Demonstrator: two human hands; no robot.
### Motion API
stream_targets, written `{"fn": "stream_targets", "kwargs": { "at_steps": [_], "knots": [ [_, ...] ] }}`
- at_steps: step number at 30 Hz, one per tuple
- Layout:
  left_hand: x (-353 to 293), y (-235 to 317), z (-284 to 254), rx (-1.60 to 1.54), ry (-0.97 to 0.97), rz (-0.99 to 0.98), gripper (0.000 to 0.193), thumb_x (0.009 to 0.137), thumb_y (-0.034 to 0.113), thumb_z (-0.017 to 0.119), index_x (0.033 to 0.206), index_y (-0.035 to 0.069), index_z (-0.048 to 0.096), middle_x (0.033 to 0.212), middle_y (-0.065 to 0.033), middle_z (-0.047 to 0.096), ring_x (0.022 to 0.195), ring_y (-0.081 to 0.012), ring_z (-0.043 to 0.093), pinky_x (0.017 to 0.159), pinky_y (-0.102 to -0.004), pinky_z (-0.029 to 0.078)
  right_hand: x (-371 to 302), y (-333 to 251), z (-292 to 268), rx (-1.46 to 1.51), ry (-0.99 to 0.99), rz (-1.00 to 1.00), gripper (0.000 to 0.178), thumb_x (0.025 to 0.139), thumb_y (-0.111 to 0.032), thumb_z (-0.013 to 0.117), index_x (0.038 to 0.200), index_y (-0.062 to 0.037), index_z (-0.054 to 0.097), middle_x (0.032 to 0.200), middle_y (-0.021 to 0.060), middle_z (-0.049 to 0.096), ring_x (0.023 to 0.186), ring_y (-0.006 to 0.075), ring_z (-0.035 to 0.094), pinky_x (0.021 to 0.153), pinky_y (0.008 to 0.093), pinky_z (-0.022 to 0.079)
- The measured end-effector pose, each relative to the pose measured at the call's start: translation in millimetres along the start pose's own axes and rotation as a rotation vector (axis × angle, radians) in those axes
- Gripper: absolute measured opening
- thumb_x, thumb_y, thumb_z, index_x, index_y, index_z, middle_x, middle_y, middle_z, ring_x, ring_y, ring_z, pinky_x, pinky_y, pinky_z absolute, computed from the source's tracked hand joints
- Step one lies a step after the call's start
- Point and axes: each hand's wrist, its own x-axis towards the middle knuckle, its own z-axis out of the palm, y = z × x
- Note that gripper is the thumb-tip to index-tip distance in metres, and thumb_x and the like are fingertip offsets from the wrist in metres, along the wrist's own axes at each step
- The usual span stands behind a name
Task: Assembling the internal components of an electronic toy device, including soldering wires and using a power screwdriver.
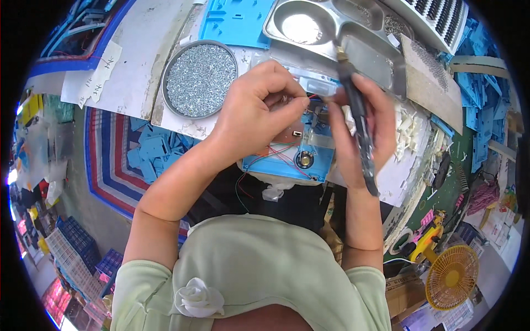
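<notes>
A light-blue plastic housing (323, 160) lies in front of me, with red wires (279, 154), a brown circuit board (284, 135) and a round speaker-like part (304, 159) in it. Over its far left side, my left hand (262, 107) has thumb and forefinger pinched together; what they hold is too small to make out. My right hand (378, 129), at the housing's right side, is closed around a long black pen-shaped tool (358, 110) with a brass-coloured end pointing away from me. The right fingertips are close to the left ones, and partly blurred.
A round metal dish (165, 83) full of small screws stands at the left. Behind are a blue panel (234, 25) and a steel compartment tray (337, 41). White plastic pieces (407, 129) lie at the right. A yellow fan (451, 276) stands beside the table, lower right.
</notes>
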Motion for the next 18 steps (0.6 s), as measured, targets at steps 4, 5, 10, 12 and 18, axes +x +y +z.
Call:
{"fn": "stream_targets", "kwargs": {
  "at_steps": [4, 5, 10, 12, 18],
  "knots": [
    [1, -6, 1, 0.224, -0.008, 0.14, 0.003, 0.085, 0.002, 0.073, 0.086, 0.001, 0.07, 0.089, -0.0017, 0.056, 0.071, -0.0072, 0.052, 0.062, -0.0235, 0.042, -13, -16, -29, 0.027, 0.069, 0.001, 0.05, 0.082, 0.01, 0.079, 0.128, 0.0047, 0.06, 0.111, 0.0137, 0.066, 0.095, 0.0185, 0.068, 0.087, 0.0298, 0.056],
    [2, -11, 3, 0.242, 0.008, 0.178, 0.004, 0.084, 0.002, 0.073, 0.086, 0.001, 0.07, 0.089, -0.002, 0.055, 0.071, -0.0075, 0.052, 0.061, -0.0237, 0.041, -17, -17, -38, 0.041, 0.042, -0.017, 0.048, 0.082, 0.009, 0.079, 0.125, 0.0046, 0.061, 0.109, 0.0139, 0.066, 0.092, 0.0183, 0.067, 0.083, 0.0296, 0.055],
    [2, -16, 6, 0.249, 0.051, 0.186, 0.004, 0.083, 0.0, 0.073, 0.084, 0.0, 0.069, 0.088, -0.0025, 0.055, 0.068, -0.0078, 0.051, 0.058, -0.0242, 0.041, -21, -21, -61, -0.094, -0.087, -0.173, 0.038, 0.081, 0.003, 0.08, 0.115, 0.0022, 0.062, 0.09, 0.014, 0.066, 0.074, 0.0194, 0.061, 0.066, 0.0303, 0.047],
    [2, -15, 5, 0.276, 0.06, 0.189, 0.005, 0.083, 0.0, 0.073, 0.084, 0.0, 0.068, 0.087, -0.0025, 0.055, 0.067, -0.0075, 0.051, 0.058, -0.0239, 0.04, -23, -20, -62, -0.105, -0.15, -0.189, 0.036, 0.08, 0.002, 0.08, 0.111, 0.0009, 0.062, 0.081, 0.0133, 0.065, 0.068, 0.0211, 0.059, 0.062, 0.0315, 0.045],
    [3, -16, 5, 0.284, 0.069, 0.212, 0.005, 0.082, 0.0, 0.073, 0.084, 0.0, 0.068, 0.087, -0.0021, 0.055, 0.064, -0.0065, 0.048, 0.056, -0.0238, 0.039, -24, -18, -56, -0.163, -0.216, -0.213, 0.033, 0.077, 0.0, 0.081, 0.105, -0.0008, 0.063, 0.07, 0.0094, 0.063, 0.057, 0.0215, 0.056, 0.054, 0.0306, 0.044]
  ]
}}
